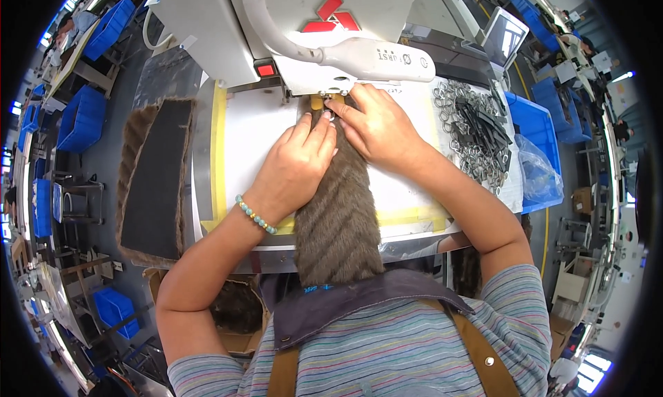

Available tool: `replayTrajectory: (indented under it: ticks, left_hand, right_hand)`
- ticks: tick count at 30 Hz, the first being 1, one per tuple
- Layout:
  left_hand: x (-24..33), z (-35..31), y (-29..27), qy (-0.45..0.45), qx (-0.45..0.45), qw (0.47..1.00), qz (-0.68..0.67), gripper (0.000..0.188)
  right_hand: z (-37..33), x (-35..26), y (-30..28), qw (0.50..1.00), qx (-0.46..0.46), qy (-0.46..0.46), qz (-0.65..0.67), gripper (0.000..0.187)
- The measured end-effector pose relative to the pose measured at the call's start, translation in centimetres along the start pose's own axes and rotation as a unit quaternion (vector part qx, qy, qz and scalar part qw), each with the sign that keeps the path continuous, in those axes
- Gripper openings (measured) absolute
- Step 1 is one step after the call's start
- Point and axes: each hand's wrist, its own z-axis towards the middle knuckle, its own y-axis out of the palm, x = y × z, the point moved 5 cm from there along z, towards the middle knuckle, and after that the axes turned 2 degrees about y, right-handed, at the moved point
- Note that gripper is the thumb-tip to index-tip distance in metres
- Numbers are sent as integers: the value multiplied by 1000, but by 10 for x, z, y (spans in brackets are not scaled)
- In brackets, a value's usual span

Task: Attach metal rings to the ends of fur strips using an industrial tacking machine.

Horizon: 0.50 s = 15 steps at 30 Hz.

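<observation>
A long brown faux-fur piece (338, 217) with slanting ridges runs from under the head of a white sewing machine (321, 58) down over the table's near edge to my apron. My left hand (298, 156), below a beaded bracelet (255, 214), presses the fur's left side with its fingers close together. By its fingertips sits a small metal ring (331, 115). My right hand (382, 125) grips the fur's right edge close to the needle area, index finger reaching to the ring. The machine head partly hides the fur's far end.
Right of the machine lies a heap of metal rings with black straps (476, 131), beside a blue bin (535, 134) holding clear plastic. Another fur piece (155, 183), dark backing up, lies at the left. Yellow tape (219, 141) borders the white work surface. A monitor (505, 36) stands back right.
</observation>
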Motion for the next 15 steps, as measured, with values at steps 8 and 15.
replayTrajectory:
  ticks: [8, 15]
  left_hand:
    - [0, 3, -1, -14, -2, 1000, 2, 38]
    - [-2, 6, -6, -25, 5, 999, -35, 38]
  right_hand:
    - [1, -1, 0, 1000, 0, -1, 0, 36]
    - [-4, -7, -8, 1000, 14, -6, 26, 39]
